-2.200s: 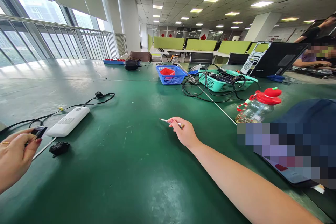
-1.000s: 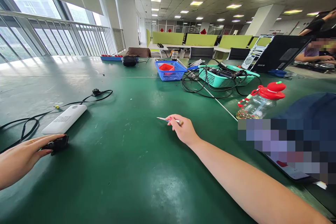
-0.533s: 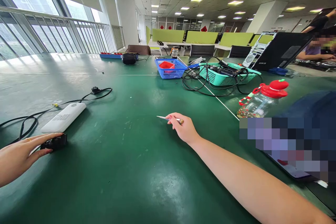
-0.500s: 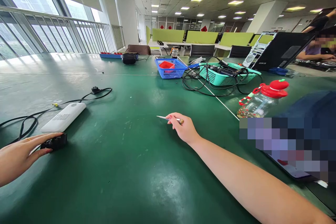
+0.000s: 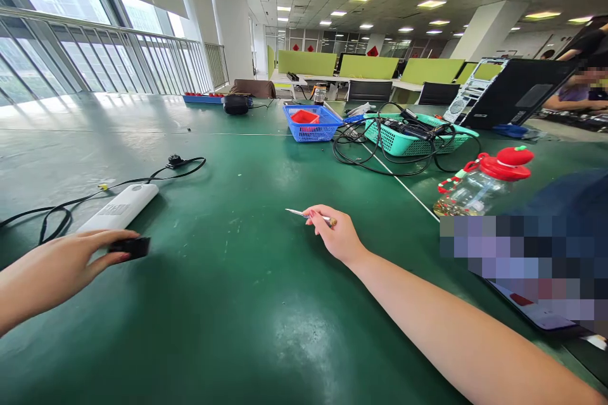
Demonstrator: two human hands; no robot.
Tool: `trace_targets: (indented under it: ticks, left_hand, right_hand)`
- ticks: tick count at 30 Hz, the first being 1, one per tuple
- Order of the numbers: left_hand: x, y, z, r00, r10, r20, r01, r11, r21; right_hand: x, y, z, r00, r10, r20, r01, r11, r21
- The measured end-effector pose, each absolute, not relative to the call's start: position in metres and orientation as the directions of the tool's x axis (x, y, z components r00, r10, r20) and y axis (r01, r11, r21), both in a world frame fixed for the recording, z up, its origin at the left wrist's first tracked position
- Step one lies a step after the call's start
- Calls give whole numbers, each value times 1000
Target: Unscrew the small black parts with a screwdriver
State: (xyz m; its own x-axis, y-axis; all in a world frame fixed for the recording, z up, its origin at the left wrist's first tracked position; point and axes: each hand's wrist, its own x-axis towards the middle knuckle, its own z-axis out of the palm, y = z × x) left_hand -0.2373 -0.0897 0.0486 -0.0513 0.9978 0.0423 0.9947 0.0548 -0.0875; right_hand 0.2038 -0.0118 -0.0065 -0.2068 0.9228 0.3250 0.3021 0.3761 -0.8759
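Observation:
Between the thumb and fingers of my left hand (image 5: pixel 61 272) is a small black block-shaped object (image 5: pixel 139 248); its exact kind cannot be made out. It appears slightly above the green table (image 5: pixel 223 329), in front of a white power strip (image 5: pixel 121 207). My right hand (image 5: pixel 337 234), at mid-table, pinches a slim pointed metal tool (image 5: pixel 296 212). The tip points left, and a light-coloured end shows by the palm. Fingers cover the middle of the tool, so I cannot tell its kind.
Black cable (image 5: pixel 61 207) runs around the power strip. Farther back stand a blue basket (image 5: pixel 313 133) with a red tray (image 5: pixel 304 117) and a green basket (image 5: pixel 403 147) of cables. A red-lidded bottle (image 5: pixel 479 193) stands at right. Another person's arm (image 5: pixel 570 102) shows far right.
My left hand has moved right with the black object, away from the left edge. The right hand stays in nearly the same place with its tool. The view has shifted slightly.

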Motion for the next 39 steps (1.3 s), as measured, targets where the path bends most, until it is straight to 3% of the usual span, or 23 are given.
trace_targets:
  ticks: [2,6,12,16,20,23,34,39]
  left_hand:
    - [-192,-80,62,48,998,-33,999,-49,-22]
    - [-88,-52,71,356,933,50,927,-359,107]
    - [-8,-7,49,578,809,108,794,-588,154]
    - [-6,4,26,581,797,164,766,-604,222]
    - [-14,10,7,515,838,179,727,-538,427]
    - [-17,14,3,495,854,162,697,-501,513]
    - [-16,17,6,484,860,159,693,-488,531]
    - [-14,16,9,480,864,153,706,-484,518]
  right_hand:
    - [203,-13,-5,-214,902,374,304,425,-852]
    - [203,-21,0,-234,808,541,334,590,-736]
    - [205,-39,9,-341,526,779,379,835,-398]
    - [200,-43,11,-425,415,804,386,887,-253]
    - [197,-41,11,-486,390,782,386,899,-208]
    - [196,-40,12,-516,402,757,401,894,-201]
    - [188,-50,6,-654,395,645,509,861,-10]
    - [189,-49,8,-642,415,644,541,841,-3]
